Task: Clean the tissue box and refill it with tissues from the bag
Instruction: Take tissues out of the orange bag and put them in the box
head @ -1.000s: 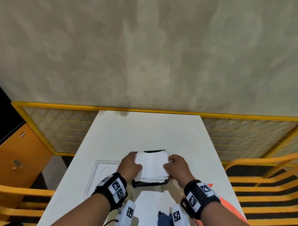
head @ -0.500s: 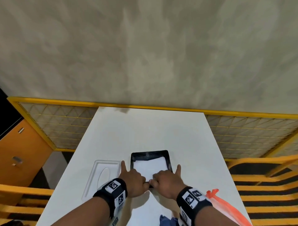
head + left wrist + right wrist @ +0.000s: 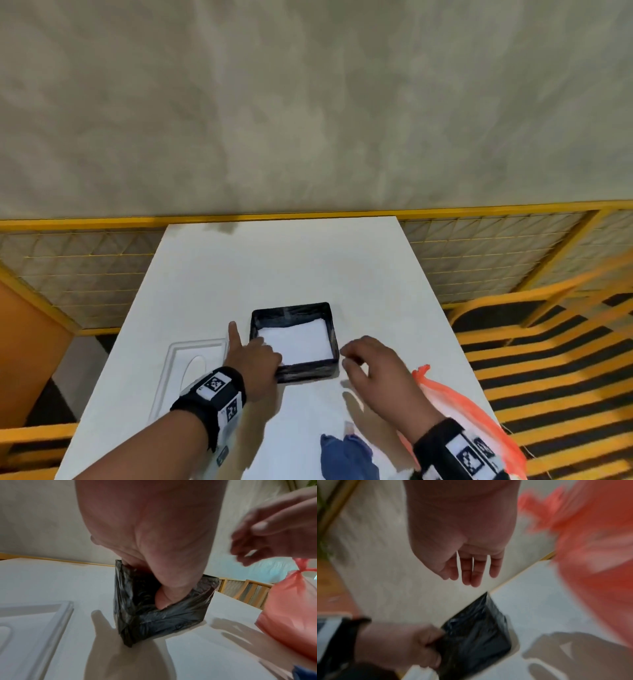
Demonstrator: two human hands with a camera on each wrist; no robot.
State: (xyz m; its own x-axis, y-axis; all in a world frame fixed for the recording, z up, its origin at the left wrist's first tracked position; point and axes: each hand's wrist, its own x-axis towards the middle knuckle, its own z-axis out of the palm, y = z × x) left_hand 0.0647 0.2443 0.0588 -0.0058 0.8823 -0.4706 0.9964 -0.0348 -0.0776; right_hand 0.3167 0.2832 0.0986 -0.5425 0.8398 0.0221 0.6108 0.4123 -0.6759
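The black tissue box (image 3: 301,368) stands open on the white table (image 3: 281,274), with a stack of white tissues (image 3: 298,342) lying inside it. My left hand (image 3: 260,346) grips the box's near left corner; its thumb (image 3: 162,600) pushes the soft wall inward, while the index finger (image 3: 234,334) points straight along the outside. To the right of the box hovers my right hand (image 3: 349,356), fingers (image 3: 471,574) loosely spread and holding nothing. The orange tissue bag (image 3: 462,407) lies at the near right edge.
The box's clear lid (image 3: 191,370) lies flat to the left of the box. A blue cloth (image 3: 346,455) sits at the near edge between my arms. Yellow mesh railings (image 3: 479,246) surround the table; the orange bag (image 3: 288,615) stands close to the box's right.
A second ago both hands held the tissue stack over the box, then pressed it down inside. Now the right hand has lifted away to the right; the left stays at the box's corner.
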